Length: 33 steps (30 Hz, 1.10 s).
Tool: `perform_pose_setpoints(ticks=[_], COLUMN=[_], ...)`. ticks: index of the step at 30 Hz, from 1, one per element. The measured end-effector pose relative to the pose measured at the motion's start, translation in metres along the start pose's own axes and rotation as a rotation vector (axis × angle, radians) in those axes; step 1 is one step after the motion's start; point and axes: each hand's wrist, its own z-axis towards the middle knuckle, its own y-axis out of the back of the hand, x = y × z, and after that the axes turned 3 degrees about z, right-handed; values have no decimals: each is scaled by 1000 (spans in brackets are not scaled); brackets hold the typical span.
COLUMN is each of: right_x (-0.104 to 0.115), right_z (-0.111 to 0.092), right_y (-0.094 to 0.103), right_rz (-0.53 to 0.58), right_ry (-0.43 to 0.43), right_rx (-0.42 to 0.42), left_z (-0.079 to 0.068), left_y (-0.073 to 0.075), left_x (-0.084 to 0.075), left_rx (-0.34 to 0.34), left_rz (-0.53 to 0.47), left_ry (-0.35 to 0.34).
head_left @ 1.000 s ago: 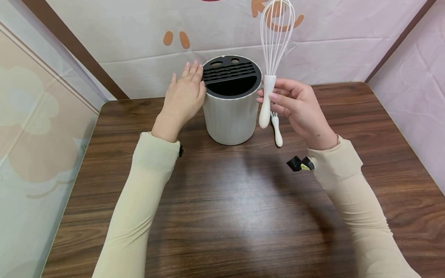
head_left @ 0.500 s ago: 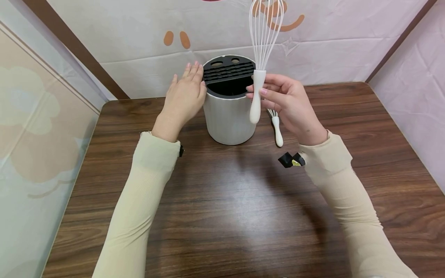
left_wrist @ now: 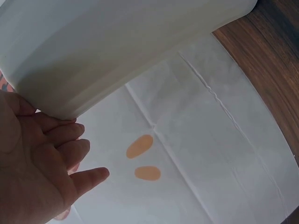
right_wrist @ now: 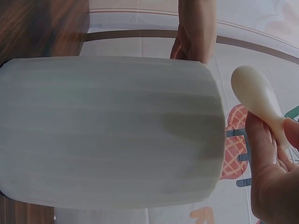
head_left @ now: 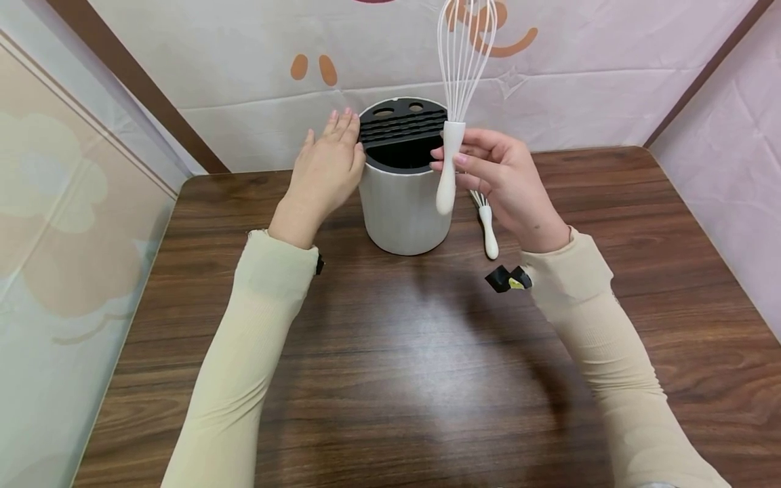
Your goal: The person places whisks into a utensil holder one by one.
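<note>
A white whisk (head_left: 453, 146) stands nearly upright in my right hand (head_left: 503, 179), which pinches its handle between thumb and fingers. Its wire loops point up and run out of the head view's top edge. The handle's rounded end (right_wrist: 252, 88) shows in the right wrist view. Just left of it stands a white utensil holder (head_left: 405, 213) with a black slotted lid (head_left: 399, 132). My left hand (head_left: 326, 166) rests with straight fingers against the holder's left rim. In the left wrist view its fingers (left_wrist: 70, 140) touch the holder's wall (left_wrist: 117, 51).
A smaller whisk (head_left: 489, 230) lies on the brown wooden table (head_left: 390, 373) right of the holder, its wires partly hidden behind my right hand. A pale printed cloth (head_left: 244, 68) hangs behind the table. More cloth covers both sides.
My right hand has carried the whisk left, so that it now overlaps the holder's right rim in the head view. In the last half second it has hardly moved. My left hand stays put.
</note>
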Motion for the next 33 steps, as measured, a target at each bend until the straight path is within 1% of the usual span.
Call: perform_pose_setpoints(ticks=[6,12,19,26,33], right_x=[-1,-1,-1,5,8], right_z=[3,7,11,14,16], right_y=[0,-2,-5,-9,-11], right_rz=[9,3,-32,62,45], right_ry=[-14,-8,8,-11,-11], right_rx=[-9,-16,-24,-55,-54], left_z=[0,0,0,0,0], left_y=[0,0,0,-1,-1], left_x=[0,-1,-1,-1,-1], left_rx=[3,4,2,3,3], left_rz=[-5,-3,4,5,9], left_ry=[2,-1,-1,-4,-2])
